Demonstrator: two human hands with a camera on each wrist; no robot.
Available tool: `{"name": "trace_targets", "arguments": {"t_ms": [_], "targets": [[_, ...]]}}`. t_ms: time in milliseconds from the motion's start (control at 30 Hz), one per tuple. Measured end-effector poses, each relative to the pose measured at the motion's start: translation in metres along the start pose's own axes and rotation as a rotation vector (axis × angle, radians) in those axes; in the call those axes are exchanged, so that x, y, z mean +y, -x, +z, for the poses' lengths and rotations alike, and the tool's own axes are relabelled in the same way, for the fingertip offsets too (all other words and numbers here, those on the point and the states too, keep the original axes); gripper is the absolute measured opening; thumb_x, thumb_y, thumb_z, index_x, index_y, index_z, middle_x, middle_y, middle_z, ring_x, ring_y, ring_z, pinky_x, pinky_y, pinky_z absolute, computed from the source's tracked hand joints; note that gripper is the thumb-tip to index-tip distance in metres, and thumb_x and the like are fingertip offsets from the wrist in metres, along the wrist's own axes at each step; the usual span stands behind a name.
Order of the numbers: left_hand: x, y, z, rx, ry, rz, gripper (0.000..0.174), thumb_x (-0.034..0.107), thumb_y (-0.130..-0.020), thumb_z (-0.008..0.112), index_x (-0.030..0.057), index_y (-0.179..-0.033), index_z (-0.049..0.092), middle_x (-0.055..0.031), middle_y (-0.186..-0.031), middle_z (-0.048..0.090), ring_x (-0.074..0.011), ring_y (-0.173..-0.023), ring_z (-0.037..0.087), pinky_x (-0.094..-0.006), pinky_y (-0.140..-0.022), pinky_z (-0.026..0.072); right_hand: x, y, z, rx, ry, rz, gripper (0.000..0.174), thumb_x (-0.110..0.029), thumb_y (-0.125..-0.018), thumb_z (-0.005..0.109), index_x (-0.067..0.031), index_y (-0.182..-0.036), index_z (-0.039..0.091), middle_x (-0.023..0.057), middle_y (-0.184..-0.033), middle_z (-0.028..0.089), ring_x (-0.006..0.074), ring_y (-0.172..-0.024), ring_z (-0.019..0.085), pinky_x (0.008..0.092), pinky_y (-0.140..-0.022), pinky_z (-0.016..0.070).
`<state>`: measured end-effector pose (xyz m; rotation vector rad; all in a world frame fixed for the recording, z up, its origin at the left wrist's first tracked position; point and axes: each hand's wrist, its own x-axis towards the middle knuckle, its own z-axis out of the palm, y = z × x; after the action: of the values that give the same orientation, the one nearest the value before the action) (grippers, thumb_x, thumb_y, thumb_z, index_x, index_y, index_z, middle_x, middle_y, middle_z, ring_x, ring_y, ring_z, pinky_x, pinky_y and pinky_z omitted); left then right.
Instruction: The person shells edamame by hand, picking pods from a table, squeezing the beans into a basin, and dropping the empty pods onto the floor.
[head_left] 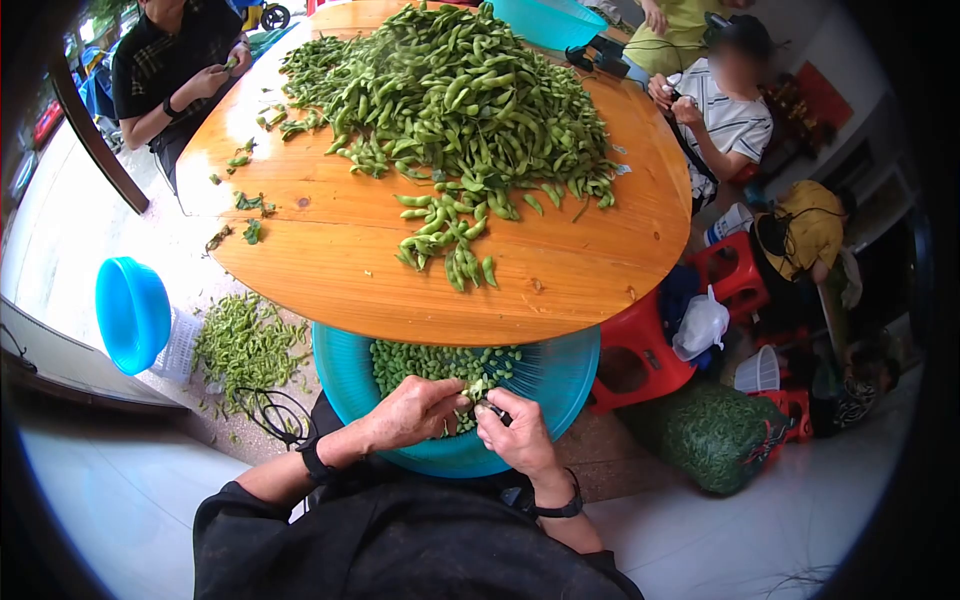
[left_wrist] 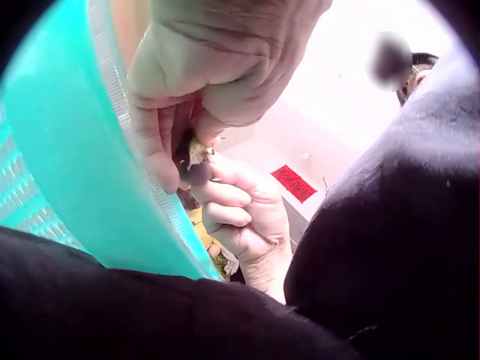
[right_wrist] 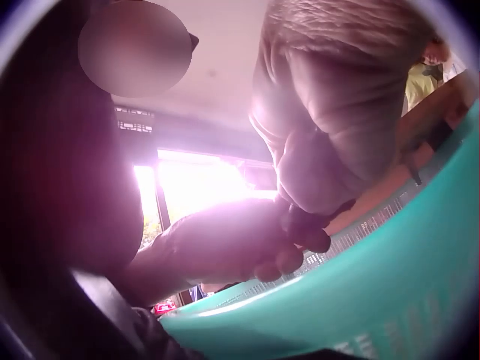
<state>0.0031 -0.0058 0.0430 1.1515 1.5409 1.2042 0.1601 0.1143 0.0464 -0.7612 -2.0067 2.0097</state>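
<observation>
Above the teal basin (head_left: 335,375), both hands meet at a small pale-green soybean pod (head_left: 478,390). My left hand (head_left: 412,412) pinches it between thumb and fingers from the left. From the other side my right hand (head_left: 518,432) grips it, fingers curled and thumb close in. In the left wrist view the pod (left_wrist: 197,152) shows between the fingertips, beside something small and dark at the right thumb. Shelled green beans (head_left: 425,362) lie in the basin. In the right wrist view the fingers hide the pod.
A large heap of soybean pods (head_left: 470,100) covers much of the wooden table (head_left: 560,290), whose edge overhangs the basin. Discarded pods (head_left: 245,345) litter the floor beside a blue tub (head_left: 132,315). Red stools (head_left: 640,350) and a full green sack (head_left: 715,435) stand right. Other people sit around.
</observation>
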Motion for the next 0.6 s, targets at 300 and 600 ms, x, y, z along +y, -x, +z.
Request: {"name": "trace_targets", "arguments": {"t_ms": [300,600], "targets": [[-0.017,-0.005,0.007,-0.007,0.596,-0.236,0.027,0.023,-0.103,0.043,-0.0006,-0.095,0.053,-0.0069,-0.082,0.062,-0.0150,-0.069,0.061,-0.0286,-0.063,0.0490,0.002,-0.009,0.021,0.265,0.509,-0.358,0.007,-0.002,-0.083,0.062,0.0025,-0.088,0.061,0.0192,-0.078,0.059,0.0400,-0.071,0.060,0.0427,-0.059,0.0473],[-0.040,-0.008,0.025,0.194,0.357,0.004,0.010,0.013,-0.096,0.049,0.0058,-0.089,0.051,-0.0016,-0.080,0.049,-0.0143,-0.074,0.053,-0.0356,-0.066,0.0455,0.004,-0.013,0.030,0.392,0.578,-0.471,0.005,0.001,-0.083,0.060,0.0026,-0.082,0.056,0.0182,-0.076,0.054,0.0394,-0.067,0.056,0.0440,-0.057,0.0443]]}}
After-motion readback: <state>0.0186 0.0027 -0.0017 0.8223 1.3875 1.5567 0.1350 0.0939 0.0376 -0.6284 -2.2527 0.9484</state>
